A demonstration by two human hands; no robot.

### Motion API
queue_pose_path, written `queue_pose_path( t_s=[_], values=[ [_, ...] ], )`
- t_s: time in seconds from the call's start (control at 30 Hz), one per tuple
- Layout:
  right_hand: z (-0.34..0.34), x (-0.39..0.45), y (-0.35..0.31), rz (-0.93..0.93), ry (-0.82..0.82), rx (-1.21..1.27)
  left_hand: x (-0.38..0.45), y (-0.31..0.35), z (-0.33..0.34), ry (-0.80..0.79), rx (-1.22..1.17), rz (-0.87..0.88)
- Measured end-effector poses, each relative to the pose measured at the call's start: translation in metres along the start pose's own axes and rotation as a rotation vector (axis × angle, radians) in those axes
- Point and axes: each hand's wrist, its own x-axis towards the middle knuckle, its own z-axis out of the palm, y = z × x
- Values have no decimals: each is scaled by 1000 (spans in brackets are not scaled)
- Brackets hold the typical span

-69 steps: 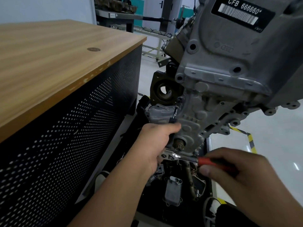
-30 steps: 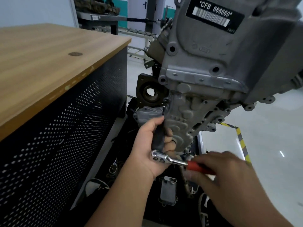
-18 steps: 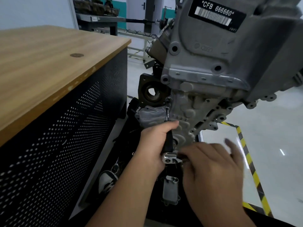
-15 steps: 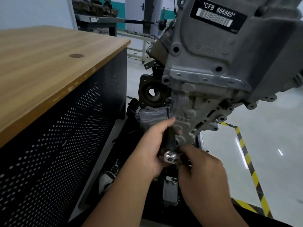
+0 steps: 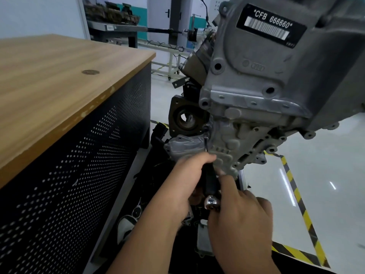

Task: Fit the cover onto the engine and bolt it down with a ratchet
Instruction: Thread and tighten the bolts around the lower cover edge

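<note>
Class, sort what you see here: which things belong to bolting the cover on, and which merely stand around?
In use: engine; cover; ratchet; left hand; right hand.
Standing by: wooden workbench; floor tape; background rack.

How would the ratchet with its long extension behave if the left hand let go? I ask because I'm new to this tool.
The ratchet looks like rigid metal, so it likely won't flex. Its extension is thin and long, so without the left hand steadying it, it may wobble off the bolt. The polished chrome head looks slippery, though the right hand grips near it.
</note>
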Motion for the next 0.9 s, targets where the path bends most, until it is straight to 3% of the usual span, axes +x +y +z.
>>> queue_pose_path(
  t_s=[0.07, 0.2, 0.27, 0.33, 0.4, 0.57, 0.63, 0.67, 0.7, 0.83, 0.87, 0.9],
  values=[
    [6, 0, -1, 90, -199, 119, -2, -3, 2, -30, -15, -13],
    [30, -10, -15, 513, -288, 1208, 0, -3, 2, 55, 49, 74],
    [36, -15, -26, 651, -211, 1601, 1, -2, 4, 85, 94, 116],
    [37, -19, -35, 704, -86, 1766, 4, -2, 7, 97, 121, 130],
    [35, -20, -40, 679, 20, 1681, 4, 1, 8, 85, 97, 102],
    [40, -16, -27, 231, 199, 475, 3, 1, 3, 75, -20, 62],
    [39, -15, -20, 157, 204, 275, 1, 1, 5, 78, -31, 57],
    [36, -15, -22, 183, 199, 291, 1, 0, 6, 88, -24, 69],
    [32, -14, -27, 274, 174, 463, 2, 1, 6, 101, 4, 94],
    [27, -4, -53, 988, 66, 1944, -4, 5, -1, -11, 194, 85],
    [28, -1, -60, 1090, 88, 2092, -6, 6, -5, -41, 223, 61],
    [27, 0, -64, 1101, 133, 2085, -6, 7, -11, -55, 234, 58]
  ],
)
